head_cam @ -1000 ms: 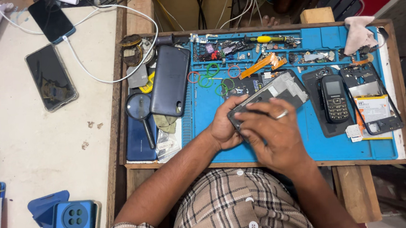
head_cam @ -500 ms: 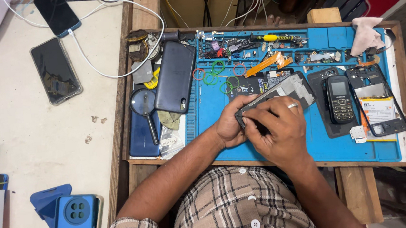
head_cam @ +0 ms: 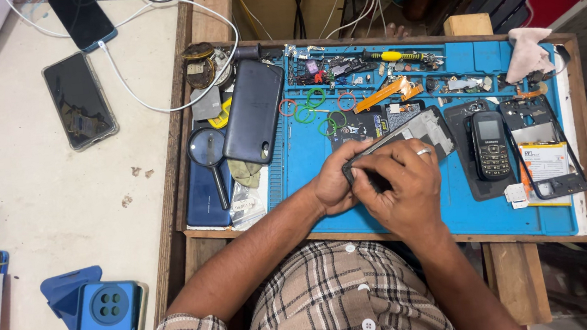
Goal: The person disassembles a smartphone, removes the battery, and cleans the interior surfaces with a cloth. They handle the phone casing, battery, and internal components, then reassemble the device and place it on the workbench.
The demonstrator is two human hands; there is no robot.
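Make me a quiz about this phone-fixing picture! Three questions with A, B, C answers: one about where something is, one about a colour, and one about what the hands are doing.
1. Where does the magnifying glass lie?
A. at the left side of the tray
B. on the pink cloth
C. inside the small keypad phone

2. What colour is the work mat?
A. red
B. blue
C. white

3. What are the left hand and right hand doing?
A. resting flat and empty
B. both holding the opened phone
C. lifting the yellow-handled screwdriver

Answers:
1 A, it lies beside the dark phone back cover near the tray's left edge.
2 B, the mat is blue all round the parts.
3 B, both hands close around the opened phone's near end.
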